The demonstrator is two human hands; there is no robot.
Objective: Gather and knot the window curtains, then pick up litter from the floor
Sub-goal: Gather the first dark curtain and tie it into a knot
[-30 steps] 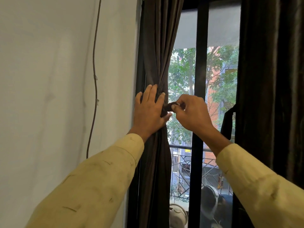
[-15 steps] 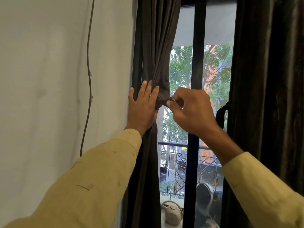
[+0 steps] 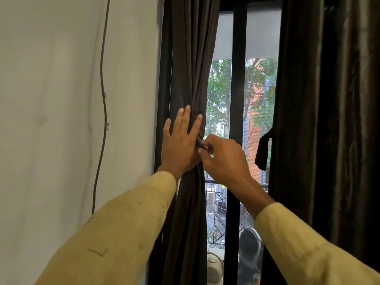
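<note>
left hand (image 3: 181, 145) lies flat, fingers straight, pressing the gathered curtain (image 3: 191, 79) by the frame (image 3: 164, 89); right hand (image 3: 224, 159) pinches the tie (image 3: 199, 141) beside it. if that pinch slips or the press eases, the bundle could spread and the knot loosen

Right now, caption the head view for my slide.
Left hand presses the gathered dark brown fabric curtain while right hand pinches its dark tie strap.
</note>
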